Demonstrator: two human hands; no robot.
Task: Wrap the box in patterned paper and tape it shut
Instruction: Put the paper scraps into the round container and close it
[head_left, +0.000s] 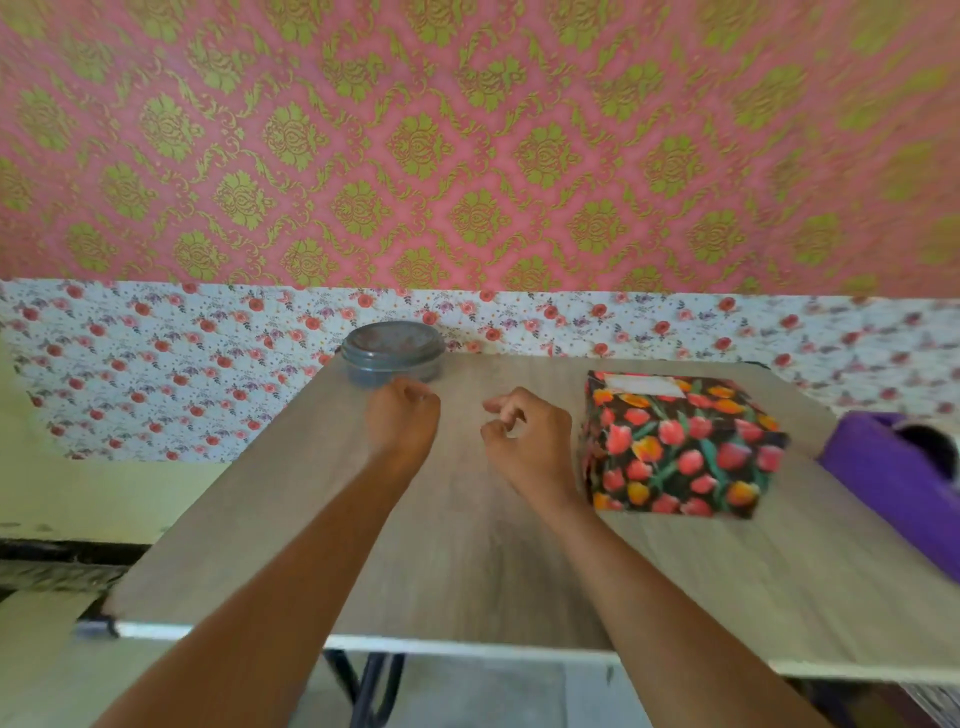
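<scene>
Both hands are bare and hold nothing. The left hand (402, 418) is balled into a fist above the far middle of the pale wood-grain table (467, 561). The right hand (527, 441) hangs beside it with its fingers loosely curled and the thumb near the forefinger. I can see nothing between them, though the picture is a little soft there.

The rectangular box wrapped in black paper printed with red and orange tulips (680, 447) sits flat on the table just to the right of the right hand, close to the wrist but not touching it. A pale strip (644, 386) lies across its far top edge. It may be tape or a label; I cannot tell which.

From where I stand the paper looks closed all round, so I'd judge the job to be at its last stage: checking seams and sealing any loose flap. To do that well, one hand should steady the box. The other should press each fold flat before any tape goes across the seam, so the tape is rubbed down on smooth paper.

The purple plastic tape dispenser (893, 478) waits at the table's right edge, beyond the box. A round grey lidded tin (393, 352) stands at the far edge, just behind the left hand.
</scene>
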